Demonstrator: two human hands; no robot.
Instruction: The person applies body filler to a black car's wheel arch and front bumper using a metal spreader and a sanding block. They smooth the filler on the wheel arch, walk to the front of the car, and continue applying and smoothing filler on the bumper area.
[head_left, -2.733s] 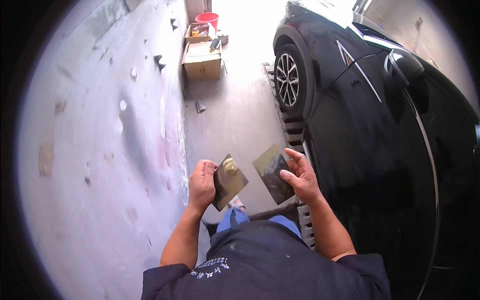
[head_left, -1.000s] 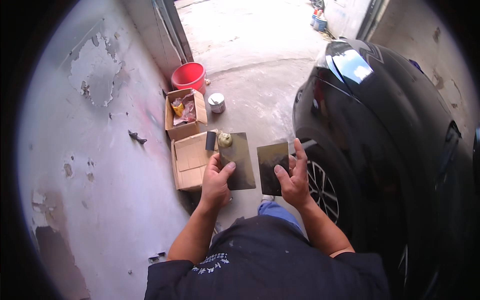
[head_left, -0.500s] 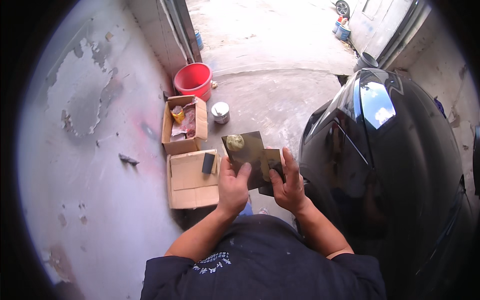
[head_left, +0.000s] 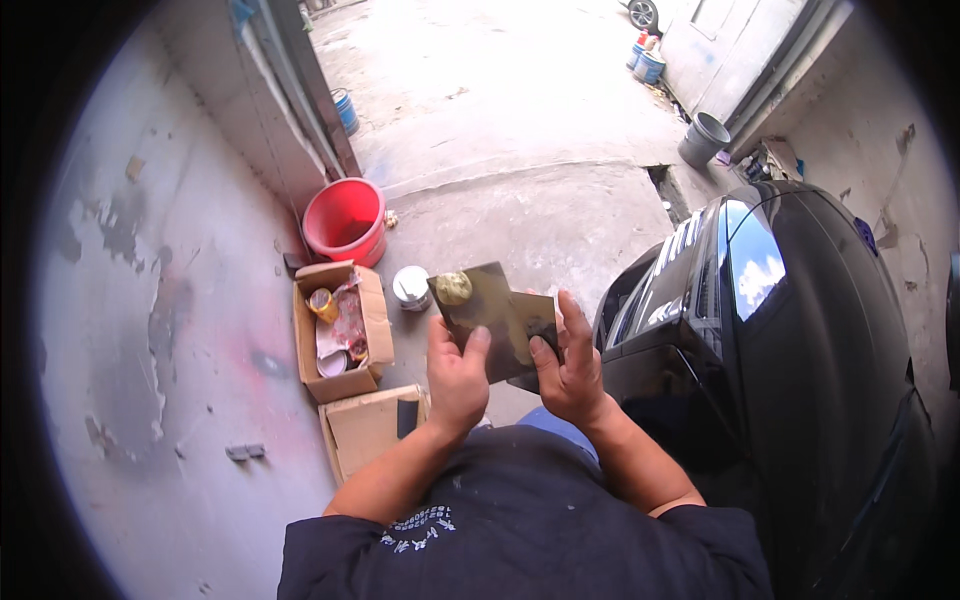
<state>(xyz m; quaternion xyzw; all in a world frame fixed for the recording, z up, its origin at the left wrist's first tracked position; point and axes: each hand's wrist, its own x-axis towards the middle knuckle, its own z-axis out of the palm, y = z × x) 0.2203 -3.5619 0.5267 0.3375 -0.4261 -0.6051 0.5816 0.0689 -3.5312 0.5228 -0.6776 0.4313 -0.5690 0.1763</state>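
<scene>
A putty-smeared spreader plate (head_left: 484, 308), with a lump of yellowish putty (head_left: 453, 289) near its top left corner, is gripped in the person's left hand (head_left: 458, 386), thumb on its face. A second spreader plate (head_left: 536, 316) overlaps its right side, pinched by the right hand (head_left: 575, 382), index finger raised. Beyond the left hand stand a lidded tin (head_left: 411, 286), an open cardboard box (head_left: 378, 312) and a red bucket (head_left: 370, 250); a black car (head_left: 830, 330) fills the right.

The plates (head_left: 488, 300) look like smooth metal, the car (head_left: 830, 290) glossy, the wall (head_left: 110, 340) rough.
</scene>
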